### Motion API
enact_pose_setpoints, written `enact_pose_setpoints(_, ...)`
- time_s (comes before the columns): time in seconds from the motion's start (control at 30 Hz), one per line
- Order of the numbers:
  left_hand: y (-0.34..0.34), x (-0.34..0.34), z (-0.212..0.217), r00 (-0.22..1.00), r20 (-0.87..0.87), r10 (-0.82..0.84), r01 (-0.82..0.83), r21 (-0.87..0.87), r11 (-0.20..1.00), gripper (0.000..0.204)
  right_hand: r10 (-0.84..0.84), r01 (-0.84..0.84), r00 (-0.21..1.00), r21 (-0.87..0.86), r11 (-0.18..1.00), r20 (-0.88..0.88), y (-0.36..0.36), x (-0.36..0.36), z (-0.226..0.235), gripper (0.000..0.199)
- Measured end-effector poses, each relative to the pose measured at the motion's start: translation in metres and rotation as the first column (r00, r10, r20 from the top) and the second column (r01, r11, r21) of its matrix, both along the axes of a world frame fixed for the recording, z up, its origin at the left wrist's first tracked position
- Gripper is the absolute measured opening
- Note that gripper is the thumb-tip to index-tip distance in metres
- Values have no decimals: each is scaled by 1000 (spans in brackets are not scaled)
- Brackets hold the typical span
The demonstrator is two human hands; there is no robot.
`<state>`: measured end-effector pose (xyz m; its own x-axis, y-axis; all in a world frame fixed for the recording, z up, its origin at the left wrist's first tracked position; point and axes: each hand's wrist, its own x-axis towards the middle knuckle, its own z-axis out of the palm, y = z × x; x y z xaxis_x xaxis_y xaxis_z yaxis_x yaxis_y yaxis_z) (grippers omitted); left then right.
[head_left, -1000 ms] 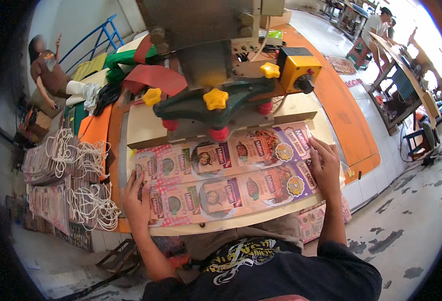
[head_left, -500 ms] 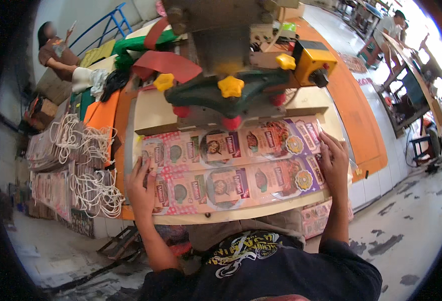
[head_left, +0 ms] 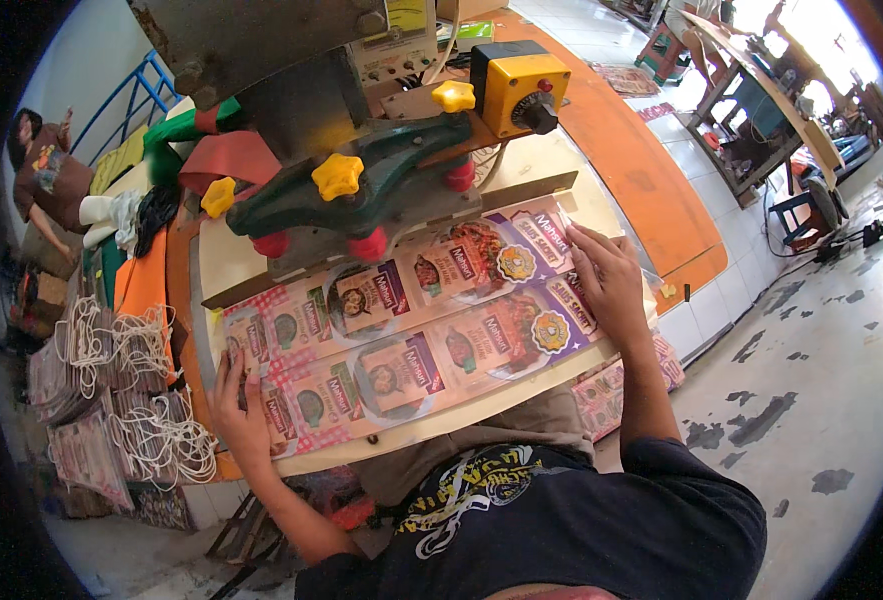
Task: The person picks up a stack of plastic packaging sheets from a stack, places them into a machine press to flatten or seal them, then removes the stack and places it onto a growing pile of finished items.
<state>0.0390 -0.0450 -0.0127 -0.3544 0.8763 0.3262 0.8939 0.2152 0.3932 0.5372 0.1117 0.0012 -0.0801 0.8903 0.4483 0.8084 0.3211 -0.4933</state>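
Note:
A long printed plastic sheet (head_left: 386, 330) lies across the cream work surface in front of me. It carries two rows of pink, purple and checkered panels with food pictures. At its left edge, my left hand (head_left: 241, 405) holds it with fingers pointing away from me. My right hand (head_left: 609, 285) grips the far right corner with the thumb and bent fingers. The sheet's far edge lies close to a metal guide strip (head_left: 526, 197). Just above stands a dark green press head (head_left: 401, 165) with yellow star knobs and red round feet.
A yellow control box (head_left: 506, 90) with a black dial sits on the press. Bundles with white cord handles (head_left: 166, 435) are stacked at the left. More printed sheets (head_left: 616, 390) lie below the table's right edge. Another person (head_left: 56, 175) is at the far left.
My view has turned, so the press, sheet and table appear shifted left and tilted. Both hands remain at the sheet's side edges.

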Motion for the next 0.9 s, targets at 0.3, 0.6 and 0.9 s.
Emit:
enact_pose_setpoints(0.3, -2, -4, -1, 999, 51, 0, 0, -6, 1000, 42, -9, 8, 1000, -37, 999, -15, -3, -4, 4, 29)
enact_pose_setpoints(0.6, -1, 4, 7, 1000, 16, -4, 4, -5, 1000, 38, -20, 20, 1000, -18, 1000, -18, -2, -7, 5, 27)
enact_pose_setpoints(0.9, -3, 4, 6, 999, 36, 26, -28, 61, 998, 39, -23, 20, 998, -51, 999, -58, -5, -10, 6, 28)
